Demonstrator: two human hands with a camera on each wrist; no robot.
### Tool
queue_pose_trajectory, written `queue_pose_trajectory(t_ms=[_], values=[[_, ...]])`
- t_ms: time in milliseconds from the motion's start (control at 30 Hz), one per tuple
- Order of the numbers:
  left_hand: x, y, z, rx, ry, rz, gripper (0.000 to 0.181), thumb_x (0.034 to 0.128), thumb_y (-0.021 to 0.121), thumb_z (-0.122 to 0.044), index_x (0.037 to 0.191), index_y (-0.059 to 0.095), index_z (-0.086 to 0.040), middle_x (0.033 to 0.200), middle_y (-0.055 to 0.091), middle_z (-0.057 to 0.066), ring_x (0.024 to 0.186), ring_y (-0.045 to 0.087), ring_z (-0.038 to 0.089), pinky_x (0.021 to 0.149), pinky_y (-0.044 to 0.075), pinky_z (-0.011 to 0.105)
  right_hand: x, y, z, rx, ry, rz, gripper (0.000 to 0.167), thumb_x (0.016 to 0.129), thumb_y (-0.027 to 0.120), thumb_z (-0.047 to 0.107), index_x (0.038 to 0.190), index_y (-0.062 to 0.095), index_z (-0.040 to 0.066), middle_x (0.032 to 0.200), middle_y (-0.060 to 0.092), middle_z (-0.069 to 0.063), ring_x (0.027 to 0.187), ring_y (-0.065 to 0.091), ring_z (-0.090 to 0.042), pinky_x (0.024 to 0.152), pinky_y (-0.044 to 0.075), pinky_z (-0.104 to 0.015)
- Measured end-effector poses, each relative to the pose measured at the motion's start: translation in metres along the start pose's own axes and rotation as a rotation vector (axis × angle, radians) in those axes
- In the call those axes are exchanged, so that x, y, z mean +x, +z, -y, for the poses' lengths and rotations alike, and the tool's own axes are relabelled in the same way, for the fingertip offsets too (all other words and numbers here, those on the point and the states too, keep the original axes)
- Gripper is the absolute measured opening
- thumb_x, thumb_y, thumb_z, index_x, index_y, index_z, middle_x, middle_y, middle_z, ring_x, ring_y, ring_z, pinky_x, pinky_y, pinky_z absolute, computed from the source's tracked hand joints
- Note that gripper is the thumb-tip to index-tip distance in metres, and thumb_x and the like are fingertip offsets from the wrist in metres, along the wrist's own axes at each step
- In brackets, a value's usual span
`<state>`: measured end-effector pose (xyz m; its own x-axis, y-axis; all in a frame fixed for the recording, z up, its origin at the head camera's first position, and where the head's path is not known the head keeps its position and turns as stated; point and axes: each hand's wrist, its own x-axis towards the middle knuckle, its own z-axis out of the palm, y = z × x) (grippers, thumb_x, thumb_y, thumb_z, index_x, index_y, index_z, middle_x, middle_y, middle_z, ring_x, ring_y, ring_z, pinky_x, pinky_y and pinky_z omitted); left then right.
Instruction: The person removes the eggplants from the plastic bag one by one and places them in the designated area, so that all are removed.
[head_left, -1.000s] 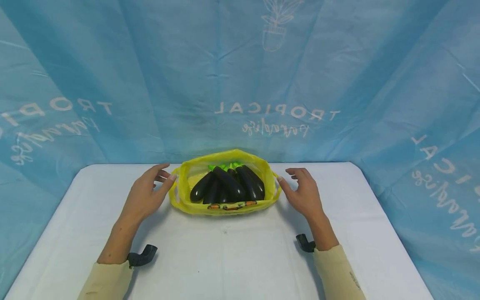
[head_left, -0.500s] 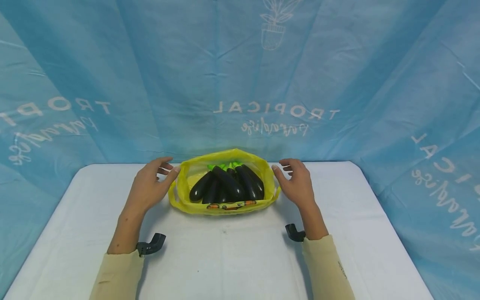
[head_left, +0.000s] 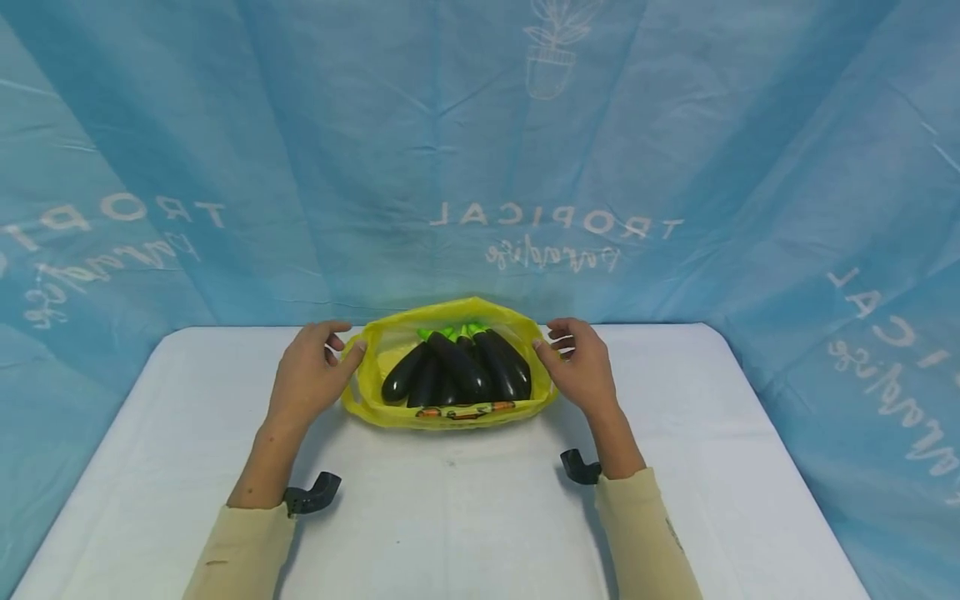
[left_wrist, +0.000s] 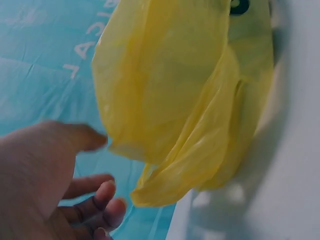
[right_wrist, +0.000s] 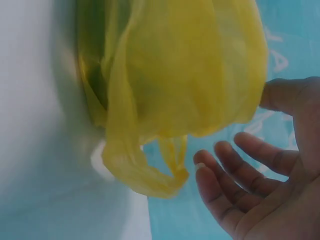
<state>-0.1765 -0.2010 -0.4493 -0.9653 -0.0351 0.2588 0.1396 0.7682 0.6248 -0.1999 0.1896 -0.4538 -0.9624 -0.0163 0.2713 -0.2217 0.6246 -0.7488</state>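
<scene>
A yellow plastic bag (head_left: 397, 417) stands with its mouth spread wide and several dark eggplants (head_left: 460, 368) inside, green stems toward the back. My left hand (head_left: 311, 375) is at the bag's left side, fingers relaxed and parted from the thumb. In the left wrist view its thumb tip lies at the bag's edge, while the fingers are apart from the drooping handle (left_wrist: 162, 189). On the other side is my right hand (head_left: 581, 367), its fingers loosely bent. Its thumb tip meets the bag's rim in the right wrist view, and the looped handle (right_wrist: 142, 177) hangs beside the fingers.
The bag is near the back edge of a white-covered table (head_left: 450, 517). A blue printed curtain (head_left: 375, 167) hangs behind and along both sides. Black curved wrist mounts (head_left: 315, 495) project inward from both wrists.
Both hands have moved inward toward the bag's sides, the left to the right and the right to the left. The bag and eggplants have stayed in place.
</scene>
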Motion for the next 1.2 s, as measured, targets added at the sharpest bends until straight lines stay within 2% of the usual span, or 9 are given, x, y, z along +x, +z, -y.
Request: queue_pose_trajectory(t_ms=[100,267,500,667,900,1067,1200], values=[[-0.001,0.004,-0.001,-0.009,-0.026,-0.017,0.045,0.1033,0.069,-0.029,0.137,0.066,0.000,0.099,0.064,0.013,0.077,0.054,0.025,0.064,0.042,0.039,-0.003,0.003,-0.001,-0.001,0.018,-0.028,0.037,0.097,0.077,0.022,0.128,0.067,0.004,0.113,0.068,-0.012,0.103,0.070,-0.030,0.087,0.058,-0.047],[-0.002,0.009,-0.002,-0.041,-0.063,-0.018,0.044,0.1039,0.068,-0.032,0.136,0.067,-0.002,0.099,0.066,0.012,0.079,0.057,0.025,0.065,0.045,0.038,-0.003,0.007,0.001,0.007,0.016,-0.056,0.032,0.096,0.078,0.015,0.124,0.069,0.003,0.104,0.069,-0.011,0.093,0.069,-0.026,0.080,0.057,-0.043],[-0.002,0.013,-0.005,-0.069,-0.081,0.021,0.046,0.1016,0.071,-0.034,0.136,0.066,-0.004,0.101,0.068,0.012,0.082,0.058,0.026,0.069,0.047,0.039,-0.003,0.011,0.005,-0.020,-0.028,-0.047,0.031,0.096,0.077,0.013,0.124,0.069,0.002,0.107,0.068,-0.015,0.094,0.068,-0.030,0.079,0.057,-0.044],[-0.002,0.015,-0.007,-0.067,-0.086,0.045,0.043,0.0998,0.073,-0.027,0.135,0.066,-0.004,0.100,0.067,0.011,0.080,0.058,0.025,0.066,0.047,0.038,-0.004,0.012,0.007,-0.082,-0.067,-0.038,0.033,0.095,0.077,0.015,0.125,0.068,0.002,0.114,0.066,-0.016,0.102,0.065,-0.034,0.084,0.056,-0.045],[-0.002,0.018,-0.006,-0.056,-0.083,0.059,0.041,0.0999,0.072,-0.024,0.134,0.066,-0.002,0.095,0.066,0.008,0.077,0.059,0.023,0.067,0.048,0.036,-0.006,0.012,0.013,-0.132,-0.135,-0.062,0.032,0.094,0.078,0.014,0.122,0.069,0.002,0.117,0.062,-0.014,0.110,0.060,-0.035,0.097,0.049,-0.050],[-0.003,0.019,-0.004,-0.058,-0.088,0.069,0.039,0.1004,0.072,-0.024,0.133,0.066,-0.002,0.093,0.066,0.008,0.077,0.058,0.023,0.068,0.048,0.037,-0.008,0.013,0.019,-0.119,-0.225,-0.080,0.029,0.093,0.076,0.008,0.120,0.070,-0.001,0.116,0.061,-0.015,0.111,0.056,-0.035,0.098,0.047,-0.053],[-0.005,0.018,-0.005,-0.056,-0.081,0.076,0.038,0.1011,0.071,-0.023,0.133,0.066,-0.003,0.093,0.066,0.007,0.077,0.058,0.022,0.069,0.048,0.037,-0.009,0.014,0.023,-0.130,-0.261,-0.073,0.029,0.092,0.077,0.008,0.119,0.070,0.001,0.116,0.058,-0.015,0.112,0.052,-0.034,0.098,0.045,-0.052]])
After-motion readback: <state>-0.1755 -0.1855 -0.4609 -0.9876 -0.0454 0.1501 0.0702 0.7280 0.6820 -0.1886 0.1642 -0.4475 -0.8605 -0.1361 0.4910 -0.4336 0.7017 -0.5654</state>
